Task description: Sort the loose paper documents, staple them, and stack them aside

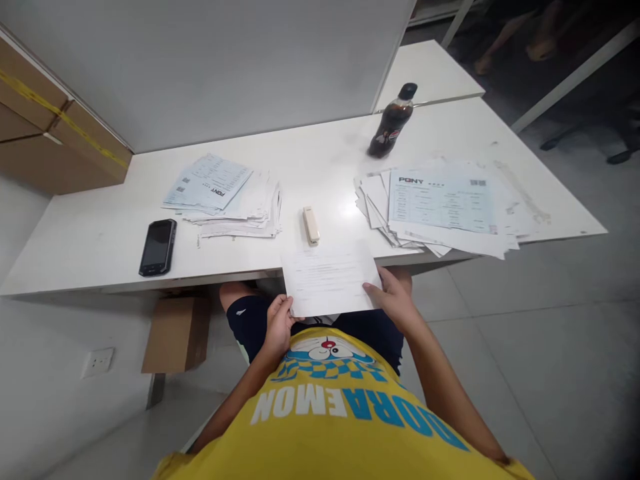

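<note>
A printed sheet of paper (pixel 333 280) is held between my two hands over the table's front edge, above my lap. My left hand (pixel 280 323) pinches its lower left corner, thumb on top. At the right side, my right hand (pixel 393 297) grips the sheet with the thumb on its face and the fingers underneath. Just beyond the sheet lies a cream-coloured stapler (pixel 311 225) on the table. To the left is a pile of papers (pixel 240 220) with bluish sheets on top. A second, spread-out pile of papers (pixel 445 203) lies to the right, a blue printed form uppermost.
A dark rugged phone (pixel 158 247) lies at the left of the white table (pixel 320 153). A cola bottle (pixel 393 121) stands at the back right. Cardboard boxes (pixel 60 133) fill the left corner, and another box (pixel 175 333) sits below. A person's legs (pixel 515 37) show far right.
</note>
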A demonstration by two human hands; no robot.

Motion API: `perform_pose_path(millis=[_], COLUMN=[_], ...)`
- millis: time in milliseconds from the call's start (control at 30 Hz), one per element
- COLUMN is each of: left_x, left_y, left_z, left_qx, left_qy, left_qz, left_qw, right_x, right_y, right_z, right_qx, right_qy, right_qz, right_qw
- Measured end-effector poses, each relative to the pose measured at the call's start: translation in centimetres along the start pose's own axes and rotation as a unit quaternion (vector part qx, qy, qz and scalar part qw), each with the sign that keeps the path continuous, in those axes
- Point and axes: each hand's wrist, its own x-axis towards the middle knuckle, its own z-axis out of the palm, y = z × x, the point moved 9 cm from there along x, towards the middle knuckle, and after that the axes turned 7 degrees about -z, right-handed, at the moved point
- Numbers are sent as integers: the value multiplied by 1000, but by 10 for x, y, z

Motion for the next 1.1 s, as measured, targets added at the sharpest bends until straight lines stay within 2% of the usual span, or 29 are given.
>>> perform_pose_path(millis=[100,167,233,300,333,400,500,567,633,767,900,967,1100], left_x=[3,7,10,13,15,18,24,29,32,36,37,37,32], left_y=[2,6,10,15,17,22,26,29,31,32,29,28,29], left_z=[1,3,6,9,11,15,18,18,18,15,15,17,17], left_qx=[26,38,45,52,56,62,55,45,41,35,7,-2,-8], left_qy=[1,3,7,12,14,17,23,26,26,20,20,17,20], left_qz=[15,34,48,63,71,84,86,82,82,83,79,73,69], left_qw=[1000,999,998,997,996,994,995,995,995,996,997,997,997], right_x=[-1,-1,-1,-3,-2,5,26,41,51,50,49,53,52], right_y=[-3,-14,-37,-73,-91,-118,-133,-132,-129,-126,-129,-130,-131], right_z=[-3,-8,-15,-13,-6,20,66,85,95,101,105,104,98], right_qx=[-25,-78,-169,-251,-274,-293,-308,-327,-350,-399,-441,-451,-437], right_qy=[19,58,119,162,161,107,-7,-33,-22,5,-25,-44,-53], right_qz=[-45,-77,-130,-220,-273,-365,-433,-436,-429,-429,-440,-430,-408], right_qw=[999,992,970,929,908,877,847,838,832,810,782,781,800])
